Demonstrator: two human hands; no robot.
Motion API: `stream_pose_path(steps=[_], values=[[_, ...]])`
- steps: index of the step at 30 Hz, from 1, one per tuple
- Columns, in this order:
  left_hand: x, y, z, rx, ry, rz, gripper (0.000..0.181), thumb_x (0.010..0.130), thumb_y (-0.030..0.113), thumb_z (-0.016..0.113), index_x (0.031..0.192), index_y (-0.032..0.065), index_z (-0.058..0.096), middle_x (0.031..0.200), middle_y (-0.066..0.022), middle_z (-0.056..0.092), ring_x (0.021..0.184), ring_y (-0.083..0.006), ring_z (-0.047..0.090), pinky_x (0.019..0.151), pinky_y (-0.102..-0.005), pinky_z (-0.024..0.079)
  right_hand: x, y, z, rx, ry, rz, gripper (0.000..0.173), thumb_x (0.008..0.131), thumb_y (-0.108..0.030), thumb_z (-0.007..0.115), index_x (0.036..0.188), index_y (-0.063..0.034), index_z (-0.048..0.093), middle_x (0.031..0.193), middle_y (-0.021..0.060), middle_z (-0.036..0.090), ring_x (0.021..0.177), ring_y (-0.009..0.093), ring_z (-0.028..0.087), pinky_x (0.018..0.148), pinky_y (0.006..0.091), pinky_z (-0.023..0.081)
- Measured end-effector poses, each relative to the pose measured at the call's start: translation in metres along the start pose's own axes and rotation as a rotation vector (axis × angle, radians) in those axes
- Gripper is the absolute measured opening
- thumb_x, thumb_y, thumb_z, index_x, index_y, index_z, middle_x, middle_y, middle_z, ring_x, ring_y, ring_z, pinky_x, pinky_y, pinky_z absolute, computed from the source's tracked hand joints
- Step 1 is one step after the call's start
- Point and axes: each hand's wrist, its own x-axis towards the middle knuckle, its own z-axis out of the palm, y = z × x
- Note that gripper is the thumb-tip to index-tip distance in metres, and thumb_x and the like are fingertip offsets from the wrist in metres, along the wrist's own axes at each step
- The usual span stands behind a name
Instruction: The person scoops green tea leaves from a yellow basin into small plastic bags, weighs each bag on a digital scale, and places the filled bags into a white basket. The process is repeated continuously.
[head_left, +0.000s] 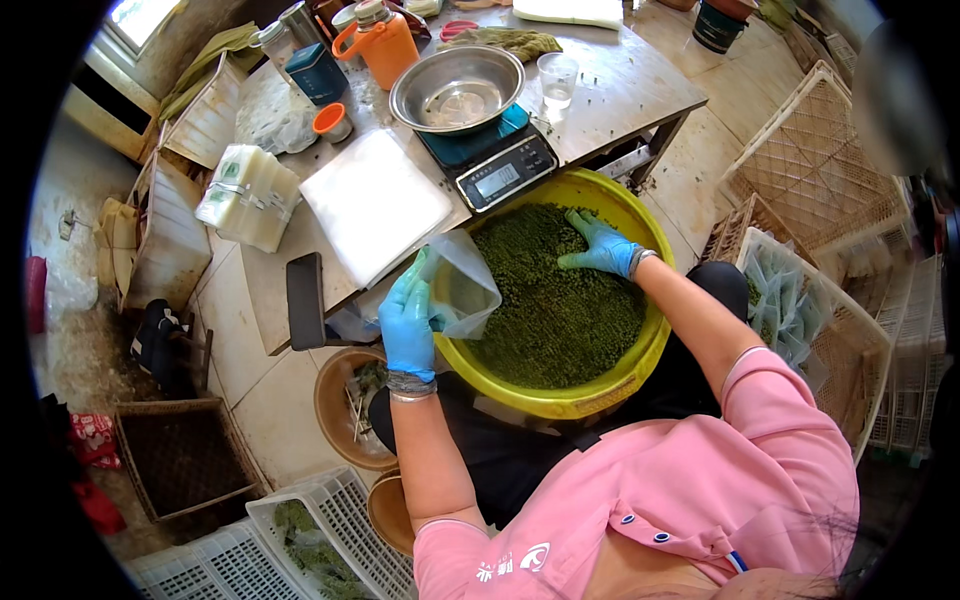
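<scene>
My left hand (411, 322), in a blue glove, holds a clear plastic bag (472, 289) by its edge, with the bag leaning over the rim of a yellow tub (547, 405). Small green buds or peppercorn-like grains (555, 330) fill much of the tub. My right hand (600, 247), gloved too, rests on the grains with its fingers spread, the fingertips partly in them. Behind the tub, a metal bowl (457, 90) sits on a digital scale (504, 176). A stack of clear plastic bags (375, 202) lies left of the scale.
On the metal table (637, 82) stand an orange jug (386, 49), a plastic cup (557, 79) and packs of bags (251, 196); a phone (306, 300) lies at its edge. Brown bowls (330, 405) and plastic crates (330, 525) are at left, a crate with filled bags (787, 300) at right.
</scene>
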Motion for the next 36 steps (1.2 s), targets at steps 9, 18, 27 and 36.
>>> stream_pose_path(steps=[9,18,27,36], values=[[0.007,-0.005,-0.004,0.001,0.081,0.016,0.036,0.096,0.007,0.050,0.131,0.0003,0.060,0.108,-0.0055,0.070,0.059,-0.0050,0.052,0.052,-0.0206,0.042,-0.011,-0.089,0.013,-0.183,-0.156,-0.102,0.086,0.075,-0.064,0.067,0.143,-0.0130,0.048,0.150,0.0199,0.039,0.137,0.044,0.037,0.110,0.0533,0.036],[0.004,-0.006,-0.001,0.065,0.065,-0.049,0.039,0.097,0.006,0.048,0.135,0.0040,0.058,0.120,-0.0065,0.068,0.054,-0.0024,0.046,0.050,-0.0193,0.041,-0.042,-0.084,0.011,-0.298,0.013,-0.421,0.092,0.070,-0.052,0.076,0.147,-0.0159,0.040,0.151,0.0220,0.033,0.137,0.044,0.033,0.108,0.0630,0.031],[0.006,-0.005,0.005,0.037,0.003,-0.032,0.040,0.096,0.003,0.046,0.135,0.0047,0.058,0.125,-0.0078,0.066,0.058,-0.0019,0.052,0.052,-0.0191,0.043,0.019,-0.066,0.023,-0.031,-0.127,-0.098,0.109,0.068,-0.063,0.075,0.153,-0.0141,0.029,0.157,0.0252,0.023,0.143,0.046,0.025,0.115,0.0548,0.027],[0.011,-0.005,0.009,0.025,0.034,-0.071,0.038,0.095,0.006,0.049,0.131,-0.0009,0.059,0.116,-0.0090,0.068,0.060,-0.0079,0.059,0.055,-0.0211,0.047,-0.070,-0.118,0.007,-0.247,-0.101,-0.516,0.090,0.073,-0.044,0.076,0.147,-0.0102,0.039,0.151,0.0259,0.032,0.129,0.047,0.043,0.104,0.0524,0.042]])
